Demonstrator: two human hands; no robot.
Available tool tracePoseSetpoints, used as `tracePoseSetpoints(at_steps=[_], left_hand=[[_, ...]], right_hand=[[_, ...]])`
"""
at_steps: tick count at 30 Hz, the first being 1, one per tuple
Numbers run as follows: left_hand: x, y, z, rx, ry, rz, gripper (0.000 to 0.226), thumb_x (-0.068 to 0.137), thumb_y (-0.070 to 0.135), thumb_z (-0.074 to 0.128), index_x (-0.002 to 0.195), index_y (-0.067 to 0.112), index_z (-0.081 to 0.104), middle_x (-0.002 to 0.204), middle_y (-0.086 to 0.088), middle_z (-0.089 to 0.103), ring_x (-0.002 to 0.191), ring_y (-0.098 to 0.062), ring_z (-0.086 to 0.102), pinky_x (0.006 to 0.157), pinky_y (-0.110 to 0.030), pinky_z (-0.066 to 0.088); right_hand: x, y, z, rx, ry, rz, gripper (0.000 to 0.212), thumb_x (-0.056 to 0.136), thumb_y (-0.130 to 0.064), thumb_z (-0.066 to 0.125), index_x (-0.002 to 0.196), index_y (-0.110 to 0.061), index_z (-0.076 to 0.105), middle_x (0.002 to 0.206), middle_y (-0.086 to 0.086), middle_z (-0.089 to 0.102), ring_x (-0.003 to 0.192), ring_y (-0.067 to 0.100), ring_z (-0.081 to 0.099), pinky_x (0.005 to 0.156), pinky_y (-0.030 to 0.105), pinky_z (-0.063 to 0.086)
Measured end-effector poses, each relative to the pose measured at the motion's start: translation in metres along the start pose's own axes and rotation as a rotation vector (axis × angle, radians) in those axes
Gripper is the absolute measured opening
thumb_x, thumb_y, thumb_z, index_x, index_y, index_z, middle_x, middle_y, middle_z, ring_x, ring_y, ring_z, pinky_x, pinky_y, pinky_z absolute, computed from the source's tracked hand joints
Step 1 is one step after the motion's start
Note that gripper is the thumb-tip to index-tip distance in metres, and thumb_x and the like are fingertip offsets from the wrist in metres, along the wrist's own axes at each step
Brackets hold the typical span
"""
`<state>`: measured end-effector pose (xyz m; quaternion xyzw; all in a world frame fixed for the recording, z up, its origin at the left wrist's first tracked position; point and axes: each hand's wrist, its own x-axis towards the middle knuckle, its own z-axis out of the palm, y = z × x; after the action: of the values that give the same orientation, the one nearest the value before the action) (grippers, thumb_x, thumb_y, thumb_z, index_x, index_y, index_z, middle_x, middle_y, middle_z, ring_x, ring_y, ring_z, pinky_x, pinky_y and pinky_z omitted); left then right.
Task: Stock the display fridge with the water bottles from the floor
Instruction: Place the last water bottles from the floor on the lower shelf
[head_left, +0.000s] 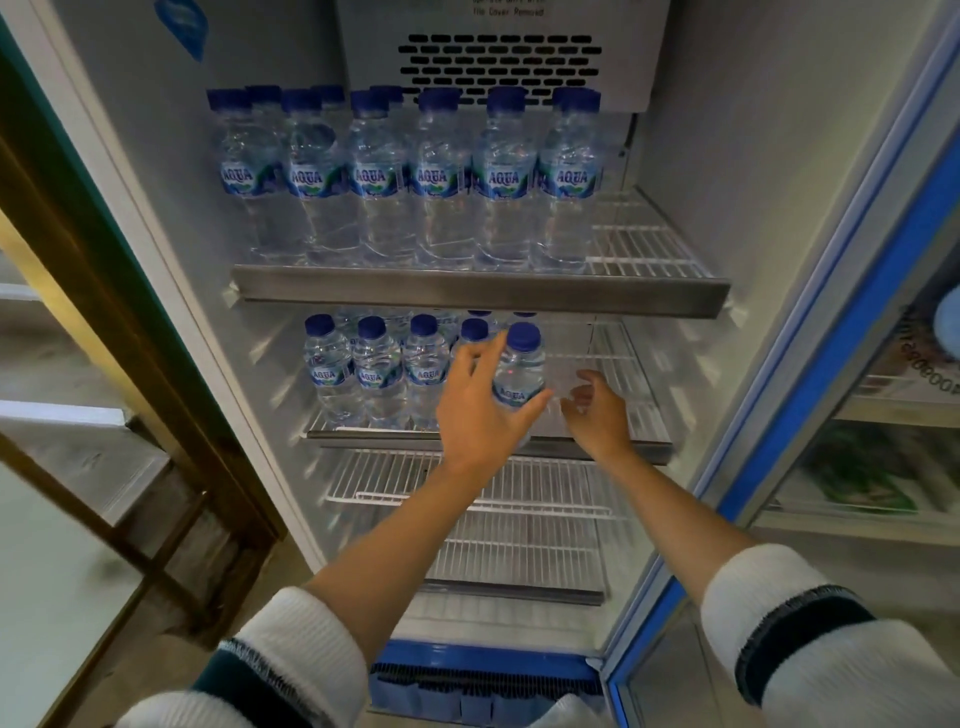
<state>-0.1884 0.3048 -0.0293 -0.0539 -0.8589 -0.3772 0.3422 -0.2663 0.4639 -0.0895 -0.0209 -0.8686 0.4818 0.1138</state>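
The display fridge stands open in front of me. My left hand (480, 410) grips a small blue-capped water bottle (521, 364) upright at the front of the second shelf (613, 447), right of several bottles standing there (378, 374). My right hand (597, 410) hovers just right of that bottle with fingers loosely curled, holding nothing. The top shelf (483, 291) carries rows of the same bottles (410, 176), with bare wire at its right end.
The fridge's glass door (841, 332) with a blue frame stands open at the right. Two lower wire shelves (519, 499) hold nothing. A wooden frame (130, 332) borders the fridge on the left. The floor bottles are out of view.
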Motion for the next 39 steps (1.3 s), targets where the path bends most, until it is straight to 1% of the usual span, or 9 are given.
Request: tracePoseSetpoints(at_steps=[8,13,21,26,29,31,34,37,39], left_hand=[[0.020,0.013,0.035,0.094,-0.097,-0.050,0.080,0.065,0.043,0.086,0.130,0.016,0.047,0.122,-0.007,0.049,0.105,-0.023,0.055,0.075,-0.038,0.054],[0.023,0.009,0.038,0.300,-0.245,-0.009,0.082,0.070,0.052,0.080,0.134,0.017,0.043,0.122,-0.009,0.050,0.103,-0.027,0.058,0.069,-0.039,0.054],[0.052,0.020,0.023,0.574,-0.400,-0.021,0.090,0.078,0.059,0.070,0.138,0.003,0.034,0.128,-0.017,0.054,0.106,-0.031,0.063,0.076,-0.038,0.052],[0.031,0.011,0.014,0.507,-0.401,0.008,0.097,0.087,0.052,0.063,0.152,0.003,0.009,0.149,-0.018,0.034,0.105,-0.032,0.063,0.075,-0.040,0.053],[0.000,-0.010,0.008,0.385,-0.335,0.124,0.082,0.091,0.047,0.059,0.152,0.010,0.019,0.151,-0.010,0.029,0.086,-0.023,0.067,0.058,-0.036,0.056],[-0.023,-0.033,0.002,0.320,-0.289,0.173,0.071,0.089,0.038,0.065,0.146,0.012,0.033,0.141,-0.008,0.041,0.089,-0.020,0.065,0.055,-0.032,0.055],[-0.052,-0.076,-0.010,0.331,-0.231,0.187,0.064,0.084,0.025,0.073,0.137,0.008,0.043,0.132,-0.012,0.048,0.114,-0.025,0.053,0.083,-0.042,0.056],[-0.069,-0.110,-0.022,0.491,-0.286,0.097,0.077,0.082,0.029,0.073,0.145,0.003,0.034,0.147,-0.017,0.035,0.138,-0.034,0.032,0.113,-0.051,0.032],[-0.076,-0.122,-0.028,0.601,-0.366,0.018,0.091,0.085,0.037,0.067,0.152,0.002,0.015,0.159,-0.019,0.012,0.149,-0.034,0.003,0.121,-0.051,0.009]], right_hand=[[-0.003,0.001,-0.005,0.004,-0.063,-0.106,0.025,0.085,0.002,0.061,0.110,-0.004,0.062,0.085,0.003,0.063,0.077,0.014,0.060,0.068,0.010,0.044],[-0.002,0.001,-0.009,0.041,-0.118,-0.086,0.027,0.084,0.003,0.063,0.110,-0.004,0.061,0.086,0.004,0.063,0.079,0.014,0.061,0.070,0.010,0.045],[-0.002,0.003,-0.008,-0.003,-0.175,-0.100,0.027,0.084,0.002,0.062,0.109,-0.008,0.062,0.086,0.004,0.064,0.078,0.013,0.060,0.076,0.021,0.050],[-0.004,0.002,-0.007,-0.004,-0.163,-0.114,0.029,0.085,-0.003,0.065,0.113,-0.010,0.061,0.085,0.002,0.063,0.080,0.014,0.061,0.077,0.021,0.050],[-0.006,0.002,-0.006,0.009,-0.184,-0.144,0.029,0.085,-0.008,0.067,0.113,-0.012,0.060,0.087,0.000,0.063,0.079,0.011,0.061,0.074,0.018,0.050],[-0.007,0.000,-0.006,0.023,-0.234,-0.153,0.031,0.085,-0.009,0.067,0.114,-0.014,0.059,0.089,-0.001,0.063,0.079,0.009,0.060,0.072,0.016,0.048],[-0.010,-0.005,-0.006,0.084,-0.303,-0.146,0.038,0.083,-0.007,0.067,0.118,-0.016,0.057,0.092,-0.003,0.061,0.081,0.010,0.058,0.073,0.019,0.046],[-0.015,-0.012,-0.001,0.085,-0.390,-0.151,0.047,0.080,-0.020,0.074,0.121,-0.024,0.052,0.098,-0.011,0.060,0.083,0.006,0.057,0.073,0.019,0.046],[-0.017,-0.014,0.003,0.055,-0.390,-0.152,0.055,0.076,-0.032,0.079,0.123,-0.024,0.051,0.102,-0.013,0.061,0.085,0.002,0.058,0.074,0.019,0.047]])
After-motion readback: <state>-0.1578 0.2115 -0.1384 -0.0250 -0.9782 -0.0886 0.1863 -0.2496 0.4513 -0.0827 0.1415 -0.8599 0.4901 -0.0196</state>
